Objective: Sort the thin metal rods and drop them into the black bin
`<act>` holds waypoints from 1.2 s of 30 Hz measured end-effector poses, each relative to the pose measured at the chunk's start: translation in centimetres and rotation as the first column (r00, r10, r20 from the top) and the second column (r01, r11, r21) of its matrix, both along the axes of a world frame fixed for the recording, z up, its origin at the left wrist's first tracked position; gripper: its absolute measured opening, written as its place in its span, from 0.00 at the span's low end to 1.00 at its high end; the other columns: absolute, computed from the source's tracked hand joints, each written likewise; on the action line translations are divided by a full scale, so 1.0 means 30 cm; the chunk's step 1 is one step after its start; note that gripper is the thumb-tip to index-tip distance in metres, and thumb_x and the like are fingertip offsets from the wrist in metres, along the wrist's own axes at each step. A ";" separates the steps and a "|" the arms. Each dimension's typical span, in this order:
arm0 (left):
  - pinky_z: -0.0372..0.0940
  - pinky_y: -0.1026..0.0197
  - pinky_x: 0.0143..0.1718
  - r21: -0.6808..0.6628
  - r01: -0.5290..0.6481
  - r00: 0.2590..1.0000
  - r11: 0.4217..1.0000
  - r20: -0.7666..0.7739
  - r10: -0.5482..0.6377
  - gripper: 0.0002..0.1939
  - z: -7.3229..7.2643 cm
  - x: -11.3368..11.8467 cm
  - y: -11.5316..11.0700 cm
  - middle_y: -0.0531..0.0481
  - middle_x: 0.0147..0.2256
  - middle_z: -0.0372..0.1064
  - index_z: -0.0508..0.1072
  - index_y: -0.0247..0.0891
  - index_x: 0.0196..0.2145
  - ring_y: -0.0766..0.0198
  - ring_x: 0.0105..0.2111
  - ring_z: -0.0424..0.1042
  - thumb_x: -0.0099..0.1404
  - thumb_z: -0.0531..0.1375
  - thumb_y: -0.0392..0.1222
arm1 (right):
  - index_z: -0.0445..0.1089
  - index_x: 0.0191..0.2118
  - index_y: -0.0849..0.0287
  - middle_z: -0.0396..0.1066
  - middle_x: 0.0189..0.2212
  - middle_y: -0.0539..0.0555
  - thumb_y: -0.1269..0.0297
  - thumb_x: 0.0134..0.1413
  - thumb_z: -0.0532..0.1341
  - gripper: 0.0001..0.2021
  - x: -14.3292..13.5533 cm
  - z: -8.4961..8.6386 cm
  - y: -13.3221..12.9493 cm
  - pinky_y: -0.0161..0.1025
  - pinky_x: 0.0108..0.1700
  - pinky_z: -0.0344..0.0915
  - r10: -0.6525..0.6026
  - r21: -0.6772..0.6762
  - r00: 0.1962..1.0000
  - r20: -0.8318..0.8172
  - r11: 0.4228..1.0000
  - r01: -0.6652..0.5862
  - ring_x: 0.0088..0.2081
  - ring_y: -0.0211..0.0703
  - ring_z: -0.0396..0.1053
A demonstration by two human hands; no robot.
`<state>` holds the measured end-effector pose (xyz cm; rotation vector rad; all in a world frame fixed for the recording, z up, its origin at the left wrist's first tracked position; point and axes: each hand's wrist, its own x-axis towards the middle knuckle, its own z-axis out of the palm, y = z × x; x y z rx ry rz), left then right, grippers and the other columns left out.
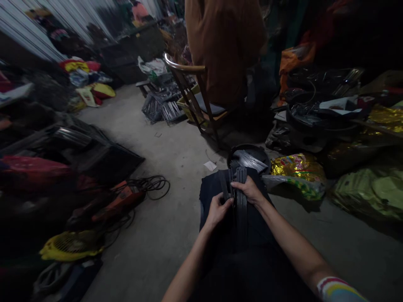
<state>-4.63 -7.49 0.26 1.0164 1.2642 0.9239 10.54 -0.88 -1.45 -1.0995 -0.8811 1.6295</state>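
Note:
Over the dark cloth (209,188) on my lap, my right hand (251,191) is closed round a thick bundle of long, thin grey metal-looking strips (242,214). The bundle stands lengthwise, pointing away from me. Just left of it, my left hand (218,209) pinches a smaller bunch of similar strips (224,184) between thumb and fingers, tilted a little to the left. A narrow gap separates the two bunches. Beyond my knees sits a round black basin (233,151) with more shiny strips (250,160) in it. The exact kind of strip is too dim to tell.
A wooden chair (203,92) stands ahead, with a person in a brown top (223,50) there. Gold packaging (297,165) lies right of the basin. Black cable (157,184) and a yellow basket-like object (71,247) lie left. Bundled strips (162,107) are piled beyond.

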 end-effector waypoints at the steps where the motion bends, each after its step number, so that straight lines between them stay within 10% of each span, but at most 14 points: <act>1: 0.65 0.61 0.38 0.005 -0.006 1.000 1.000 0.004 0.006 0.15 -0.005 0.001 0.000 0.46 0.35 0.76 0.77 0.32 0.37 0.58 0.35 0.72 0.56 0.65 0.46 | 0.69 0.35 0.59 0.70 0.29 0.48 0.62 0.35 0.73 0.19 0.001 -0.001 0.001 0.36 0.37 0.64 -0.002 -0.001 1.000 0.004 1.000 0.002 0.31 0.39 0.67; 36: 0.65 0.60 0.41 -0.004 0.144 0.986 0.990 -0.085 -0.143 0.18 0.020 -0.017 -0.005 0.45 0.39 0.76 0.77 0.32 0.43 0.55 0.40 0.72 0.61 0.61 0.48 | 0.70 0.33 0.59 0.70 0.27 0.48 0.65 0.36 0.68 0.13 0.005 0.011 -0.003 0.36 0.32 0.64 0.026 -0.033 0.999 -0.020 0.999 -0.027 0.28 0.40 0.67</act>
